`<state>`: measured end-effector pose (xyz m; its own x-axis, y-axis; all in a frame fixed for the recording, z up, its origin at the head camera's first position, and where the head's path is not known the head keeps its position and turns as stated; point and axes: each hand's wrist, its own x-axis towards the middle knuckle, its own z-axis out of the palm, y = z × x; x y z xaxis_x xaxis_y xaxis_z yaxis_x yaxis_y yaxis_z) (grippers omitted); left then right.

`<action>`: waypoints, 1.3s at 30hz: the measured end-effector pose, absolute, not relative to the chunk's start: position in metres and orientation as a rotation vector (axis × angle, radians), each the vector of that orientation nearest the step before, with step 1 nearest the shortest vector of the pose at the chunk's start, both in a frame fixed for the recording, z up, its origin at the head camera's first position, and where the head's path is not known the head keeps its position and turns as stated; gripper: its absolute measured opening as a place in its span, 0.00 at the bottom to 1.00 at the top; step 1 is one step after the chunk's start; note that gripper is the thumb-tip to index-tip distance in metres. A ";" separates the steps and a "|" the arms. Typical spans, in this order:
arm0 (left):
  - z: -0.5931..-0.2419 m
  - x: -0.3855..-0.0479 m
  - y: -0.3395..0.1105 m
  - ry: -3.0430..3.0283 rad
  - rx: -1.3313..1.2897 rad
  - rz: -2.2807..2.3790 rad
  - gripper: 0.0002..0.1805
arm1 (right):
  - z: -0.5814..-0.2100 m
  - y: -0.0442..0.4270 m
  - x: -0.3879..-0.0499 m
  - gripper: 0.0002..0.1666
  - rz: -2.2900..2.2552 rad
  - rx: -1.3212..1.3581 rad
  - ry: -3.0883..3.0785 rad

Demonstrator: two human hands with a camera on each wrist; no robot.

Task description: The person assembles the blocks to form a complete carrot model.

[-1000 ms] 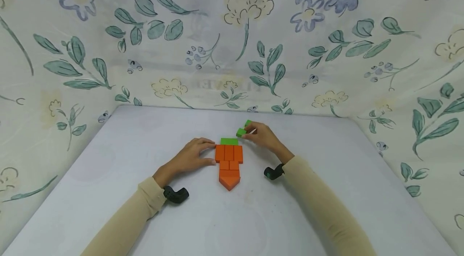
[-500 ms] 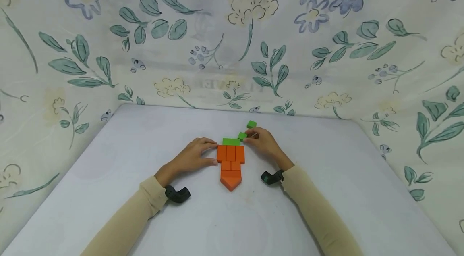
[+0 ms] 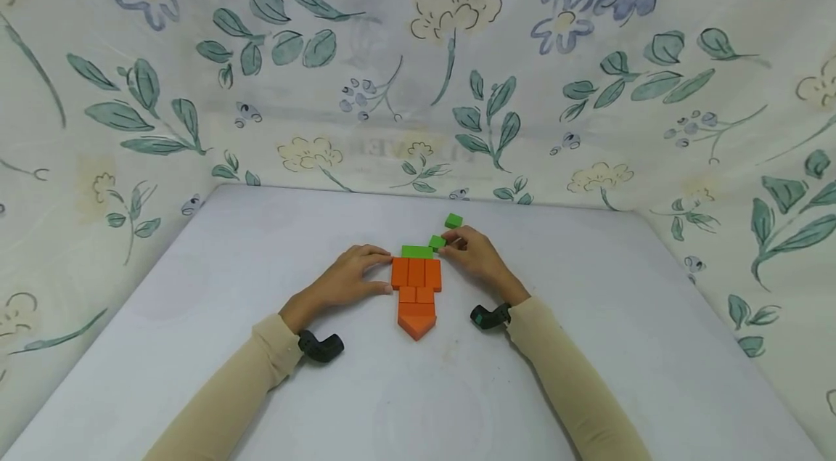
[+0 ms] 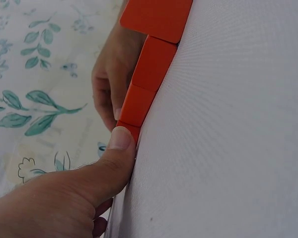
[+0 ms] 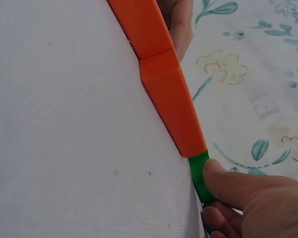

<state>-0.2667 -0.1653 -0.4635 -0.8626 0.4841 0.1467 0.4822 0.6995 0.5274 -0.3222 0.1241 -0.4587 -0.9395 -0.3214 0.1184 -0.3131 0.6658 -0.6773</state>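
Orange blocks (image 3: 416, 274) lie flat and close together on the white table (image 3: 555, 374), above an orange block with a pointed end (image 3: 416, 327). A long green block (image 3: 417, 252) adjoins their far edge. My right hand (image 3: 480, 258) pinches a small green block (image 3: 437, 242) at the long one's right end; in the right wrist view its thumb presses on green (image 5: 201, 181). At the left side of the orange blocks, my left hand (image 3: 346, 276) rests with index finger and thumb spread. In the left wrist view its thumb touches an orange block (image 4: 129, 129).
Another small green block (image 3: 453, 220) lies farther back, beyond the right hand. A pale cloth with flowers and leaves (image 3: 366, 69) hangs behind the table. Black wrist devices (image 3: 320, 347) are worn at both cuffs.
The right hand has brought the small green block down and toward the long green block, away from the other small one. The left hand stays beside the orange blocks.
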 end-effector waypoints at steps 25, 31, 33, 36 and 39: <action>-0.468 -0.271 -0.168 2.904 0.845 0.879 0.35 | -0.452 0.140 -0.341 0.18 -1.587 -0.276 2.580; -0.471 -0.270 -0.171 2.887 0.838 0.910 0.36 | -0.438 0.147 -0.367 0.17 -1.283 -0.262 2.802; -0.472 -0.271 -0.170 2.879 0.843 0.915 0.36 | -0.433 0.146 -0.373 0.20 -1.128 -0.309 2.826; -0.472 -0.272 -0.169 2.879 0.848 0.910 0.37 | -0.427 0.144 -0.379 0.24 -0.971 -0.348 2.780; -0.470 -0.272 -0.168 2.880 0.850 0.922 0.37 | -0.424 0.142 -0.383 0.26 -0.894 -0.351 2.755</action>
<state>-0.2716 -0.1684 -0.4699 -0.8536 0.4961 0.1590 0.4961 0.6812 0.5383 -0.3826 0.1416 -0.4240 -0.9466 -0.2921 -0.1367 -0.1562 0.7860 -0.5982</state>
